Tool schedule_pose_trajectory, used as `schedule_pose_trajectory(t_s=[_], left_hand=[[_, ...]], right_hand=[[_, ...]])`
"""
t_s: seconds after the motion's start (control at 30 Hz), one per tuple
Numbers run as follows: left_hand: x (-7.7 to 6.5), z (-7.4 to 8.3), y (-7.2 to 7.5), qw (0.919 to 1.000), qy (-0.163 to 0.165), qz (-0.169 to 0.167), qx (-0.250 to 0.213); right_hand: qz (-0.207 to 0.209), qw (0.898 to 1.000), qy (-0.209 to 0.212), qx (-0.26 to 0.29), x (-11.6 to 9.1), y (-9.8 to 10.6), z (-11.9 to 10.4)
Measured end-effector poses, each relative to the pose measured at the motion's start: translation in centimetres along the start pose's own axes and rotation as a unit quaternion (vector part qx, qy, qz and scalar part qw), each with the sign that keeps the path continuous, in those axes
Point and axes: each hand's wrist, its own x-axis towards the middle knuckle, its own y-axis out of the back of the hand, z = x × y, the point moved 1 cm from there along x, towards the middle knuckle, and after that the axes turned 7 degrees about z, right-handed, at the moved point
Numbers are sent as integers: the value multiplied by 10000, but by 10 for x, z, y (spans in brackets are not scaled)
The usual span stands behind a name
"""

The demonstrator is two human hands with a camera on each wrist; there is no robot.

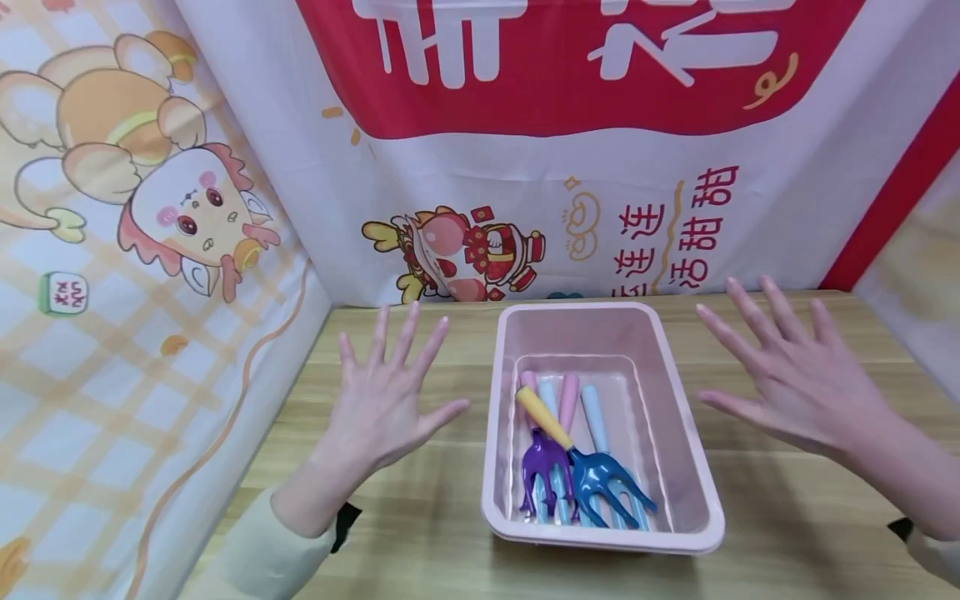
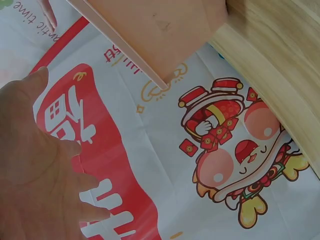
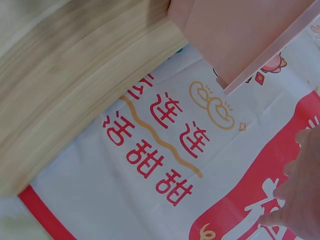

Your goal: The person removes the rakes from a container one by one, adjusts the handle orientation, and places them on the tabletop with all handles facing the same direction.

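Note:
Both hands hover with spread fingers on either side of a pink plastic basin (image 1: 652, 333). My left hand (image 1: 382, 396) is left of it, holding nothing; the left wrist view shows its palm (image 2: 40, 165). To the right, my right hand (image 1: 802, 383) is likewise free of any object, its fingers partly seen in the right wrist view. Inside the basin lie several toy garden tools. A blue fork (image 1: 603, 479) with a yellow handle rests across the top. Beside it is a purple fork (image 1: 543, 467); pink and light blue handles (image 1: 592, 412) lie around and beneath them.
The basin stands on a wood-grain table (image 1: 420, 533). Behind it hangs a white cloth (image 1: 585, 167) with a red banner and cartoon prints. At the left is another printed cloth (image 1: 97, 350), and a pale cloth borders the right side.

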Motion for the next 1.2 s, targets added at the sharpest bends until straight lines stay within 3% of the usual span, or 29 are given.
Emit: schedule_pose_trajectory(t_s=[0.23,0.5,0.73,0.87,1.03,1.2], left_hand=[[0,1,-3,10000,14,-87,16],[0,5,-9,9999,26,-93,-71],[2,12,-16,9993,210,32,-313],[-5,20,-29,9959,456,-184,-762],[-12,33,-43,9836,747,-599,-1526],[-17,44,-49,9554,969,-965,-2618]], right_hand=[[180,9987,479,-65,12,1,0],[19,9959,872,255,39,5,-1],[-211,9858,1476,767,72,3,-7],[-398,9750,1882,1108,88,-8,-18],[-696,9629,2265,1291,96,-25,-34],[-814,9549,2487,1399,95,-38,-46]])
